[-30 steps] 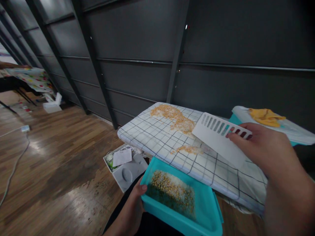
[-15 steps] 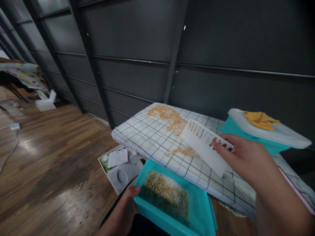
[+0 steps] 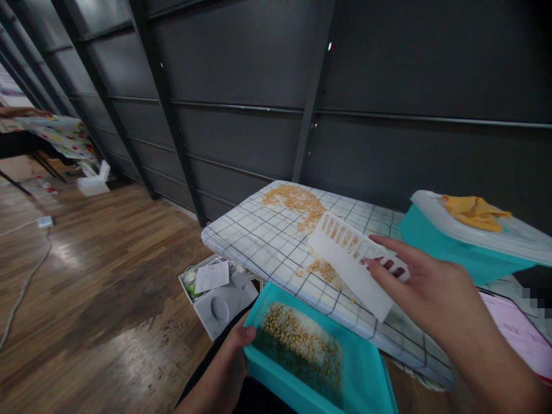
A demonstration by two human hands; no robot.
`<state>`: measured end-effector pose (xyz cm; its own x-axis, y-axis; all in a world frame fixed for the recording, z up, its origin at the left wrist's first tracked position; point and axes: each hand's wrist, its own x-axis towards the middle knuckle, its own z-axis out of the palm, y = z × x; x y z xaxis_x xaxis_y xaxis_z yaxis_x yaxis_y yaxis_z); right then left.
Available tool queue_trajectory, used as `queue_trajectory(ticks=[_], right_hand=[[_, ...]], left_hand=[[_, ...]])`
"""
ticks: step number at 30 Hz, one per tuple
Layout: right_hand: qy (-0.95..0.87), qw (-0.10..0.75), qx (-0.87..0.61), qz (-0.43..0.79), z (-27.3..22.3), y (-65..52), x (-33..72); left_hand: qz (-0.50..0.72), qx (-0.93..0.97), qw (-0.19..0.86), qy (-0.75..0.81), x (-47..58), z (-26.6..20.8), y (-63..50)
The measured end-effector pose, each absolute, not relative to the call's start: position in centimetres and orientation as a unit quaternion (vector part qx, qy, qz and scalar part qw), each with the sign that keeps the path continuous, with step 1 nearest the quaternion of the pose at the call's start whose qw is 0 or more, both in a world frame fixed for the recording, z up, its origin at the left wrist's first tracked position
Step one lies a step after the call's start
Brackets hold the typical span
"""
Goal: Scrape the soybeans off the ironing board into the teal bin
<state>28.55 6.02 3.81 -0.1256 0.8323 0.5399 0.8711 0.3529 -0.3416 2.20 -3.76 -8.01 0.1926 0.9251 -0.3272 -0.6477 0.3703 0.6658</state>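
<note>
My left hand [image 3: 235, 351] grips the left rim of a teal plastic bin [image 3: 371, 374], held below the table's front edge. Yellow soybeans [image 3: 297, 333] mixed with white grains lie in the bin. My right hand [image 3: 426, 282] holds a white slotted plastic piece [image 3: 345, 259], thumb on its face and fingers behind the slots. Its lower edge is at the tabletop, beside a small patch of soybeans [image 3: 323, 270]. A larger spread of soybeans and white grains [image 3: 297, 201] covers the far left of the table [image 3: 254, 236], which wears a white checked cloth.
At right on the table stands a teal box [image 3: 448, 247] with a white lid and a yellow cloth [image 3: 476, 213] on top. A tablet-like screen [image 3: 517, 328] lies nearer. A white carton [image 3: 219, 299] sits on the floor; a dark panelled wall [image 3: 241, 69] rises behind.
The white slotted piece has moved a little toward me and the bin, over the near patch of soybeans. The view has shifted slightly, showing more of the screen at right.
</note>
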Motion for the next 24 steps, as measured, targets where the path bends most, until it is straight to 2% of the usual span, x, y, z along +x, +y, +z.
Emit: queue_trajectory(ticks=[24], right_hand=[[-0.737, 0.355, -0.575, 0.023, 4.7, 5.3, 27.4]], left_hand=[[0.498, 0.210, 0.746, 0.389, 3.1, -8.3, -3.3]])
